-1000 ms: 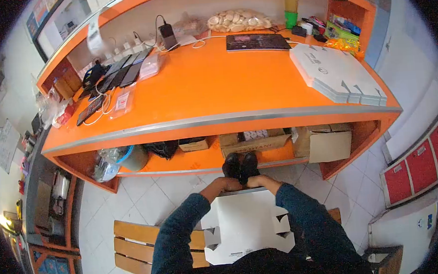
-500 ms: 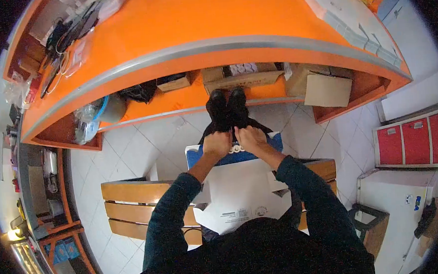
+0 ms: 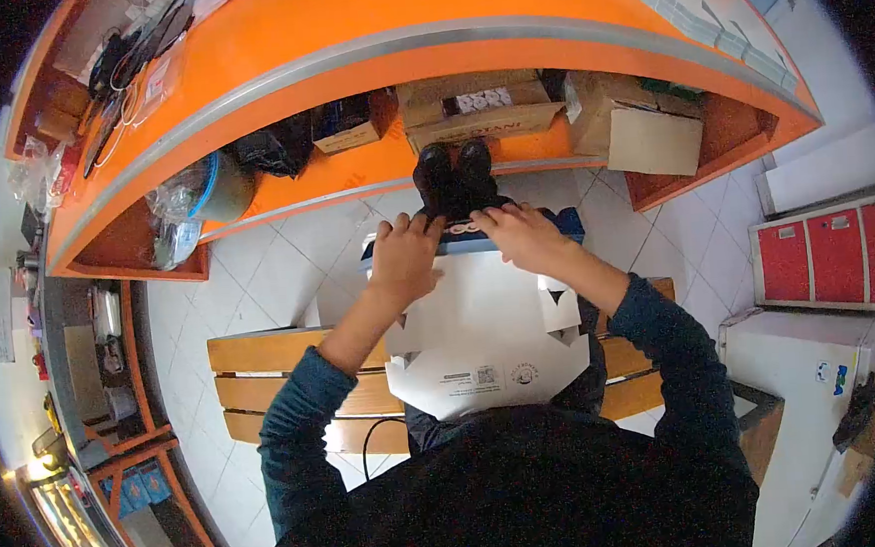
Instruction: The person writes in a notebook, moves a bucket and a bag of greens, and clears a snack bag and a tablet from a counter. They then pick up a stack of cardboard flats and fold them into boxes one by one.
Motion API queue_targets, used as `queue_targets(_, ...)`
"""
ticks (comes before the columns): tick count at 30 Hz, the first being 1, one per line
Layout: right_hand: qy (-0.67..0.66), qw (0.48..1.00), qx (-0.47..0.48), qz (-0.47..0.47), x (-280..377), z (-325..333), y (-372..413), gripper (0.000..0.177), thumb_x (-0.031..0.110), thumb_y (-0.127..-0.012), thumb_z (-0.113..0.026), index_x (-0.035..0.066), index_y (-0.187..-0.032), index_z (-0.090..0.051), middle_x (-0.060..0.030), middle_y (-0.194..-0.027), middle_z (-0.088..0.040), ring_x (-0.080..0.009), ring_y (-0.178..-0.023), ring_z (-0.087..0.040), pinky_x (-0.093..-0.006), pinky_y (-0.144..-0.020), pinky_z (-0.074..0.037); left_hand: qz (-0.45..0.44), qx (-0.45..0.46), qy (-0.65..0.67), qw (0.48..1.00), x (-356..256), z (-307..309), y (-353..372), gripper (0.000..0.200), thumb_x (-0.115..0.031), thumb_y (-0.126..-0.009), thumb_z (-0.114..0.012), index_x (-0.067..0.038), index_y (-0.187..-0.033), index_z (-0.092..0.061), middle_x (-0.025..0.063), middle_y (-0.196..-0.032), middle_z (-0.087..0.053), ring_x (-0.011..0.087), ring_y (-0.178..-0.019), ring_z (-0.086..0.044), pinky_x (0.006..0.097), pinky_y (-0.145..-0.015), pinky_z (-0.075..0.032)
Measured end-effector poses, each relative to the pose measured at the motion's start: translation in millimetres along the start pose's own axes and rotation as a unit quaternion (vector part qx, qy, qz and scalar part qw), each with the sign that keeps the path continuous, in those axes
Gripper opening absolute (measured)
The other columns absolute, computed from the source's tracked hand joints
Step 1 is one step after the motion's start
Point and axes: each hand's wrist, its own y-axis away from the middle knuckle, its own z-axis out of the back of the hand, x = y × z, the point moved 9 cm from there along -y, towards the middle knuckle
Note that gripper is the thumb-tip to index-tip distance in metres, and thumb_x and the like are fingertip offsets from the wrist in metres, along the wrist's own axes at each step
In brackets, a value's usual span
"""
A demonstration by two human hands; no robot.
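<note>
Cardboard box (image 3: 470, 317) is lying opened out across our legs (image 3: 594, 384), its white inside facing up and its near flap (image 3: 444, 385) reaching toward our torso (image 3: 516, 484) at six o'clock. Printing is showing on that flap, while the notched side flaps are sitting at about three and nine o'clock.

Our hands are now spreading wider along the far edge, with the fingers extending more than in the closed hold a moment ago. The dark blue panel (image 3: 574, 227) at twelve o'clock is showing as a narrower strip, so less of its outer face is visible to us.

Our left hand (image 3: 404, 260) is resting at eleven o'clock on the box, its fingers loosely bending over the edge and its thumb pointing inward. Our right hand (image 3: 524, 240) is lying at one o'clock, its fingers reaching toward the middle. The grip is looking partly open on both sides; we are touching the box, but we cannot tell how firmly we are pinching it.

Beyond the hands, our dark shoes (image 3: 435, 173) are standing at twelve o'clock, just before an open carton (image 3: 484, 128) on the orange shelf (image 3: 347, 179). A slatted bench (image 3: 284, 388) is extending on either side of us. White folded boxes (image 3: 708, 21) are lying on the table (image 3: 361, 7) at one o'clock.
</note>
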Motion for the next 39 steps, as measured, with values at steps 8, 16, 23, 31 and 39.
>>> queue_targets(8,0.096,0.976,-0.192,-0.038,42.2,45.7,49.1,0.043,0.013,-0.072,-0.046,0.005,-0.114,-0.044,-0.0100,-0.107,-0.049,-0.0257,-0.097,-0.047,-0.0378,-0.085,-0.037,0.041,-0.248,-0.063,0.966,-44.3,28.0,57.1,0.036,-0.008,-0.073,-0.044,-0.003,-0.109,-0.045,0.0119,-0.097,-0.052,0.0271,-0.093,-0.050,0.0385,-0.078,-0.040)
queue_targets(16,0.030,0.993,-0.115,-0.022,82.1,47.0,67.0,0.064,0.030,-0.069,-0.058,0.008,-0.124,-0.033,-0.0148,-0.128,-0.029,-0.0361,-0.117,-0.026,-0.0508,-0.093,-0.022,0.107,0.011,0.125,0.986,20.2,2.9,20.9,0.031,-0.017,-0.078,-0.044,-0.005,-0.106,-0.052,0.0139,-0.097,-0.057,0.0291,-0.092,-0.052,0.0371,-0.079,-0.042)
queue_targets(23,-0.118,0.980,0.122,-0.102,95.1,-70.5,82.5,0.073,0.041,-0.066,-0.061,0.006,-0.124,-0.032,-0.0158,-0.132,-0.019,-0.0428,-0.118,-0.020,-0.0586,-0.081,-0.031,-0.029,0.167,0.118,0.979,56.0,-66.5,-54.6,0.035,-0.030,-0.078,-0.045,-0.003,-0.096,-0.057,0.0195,-0.094,-0.056,0.0330,-0.090,-0.052,0.0427,-0.078,-0.041)
queue_targets(31,-0.140,0.977,0.068,-0.146,93.0,-79.5,92.2,0.077,0.037,-0.063,-0.064,0.007,-0.125,-0.030,-0.0143,-0.135,-0.016,-0.0406,-0.121,-0.015,-0.0614,-0.084,-0.027,0.013,-0.025,0.128,0.991,5.8,-5.1,30.8,0.027,-0.011,-0.069,-0.049,-0.004,-0.094,-0.056,0.0144,-0.084,-0.057,0.0297,-0.081,-0.055,0.0389,-0.070,-0.045)
queue_targets(39,-0.212,0.975,-0.055,-0.039,113.0,-110.1,121.6,0.050,0.025,-0.069,-0.056,0.009,-0.115,-0.042,-0.0121,-0.122,-0.035,-0.0341,-0.112,-0.030,-0.0506,-0.087,-0.031,0.018,-0.113,0.053,0.992,-95.1,-60.1,148.2,0.047,-0.008,-0.067,-0.046,0.002,-0.113,-0.044,0.0137,-0.110,-0.049,0.0251,-0.095,-0.052,0.0342,-0.075,-0.043)
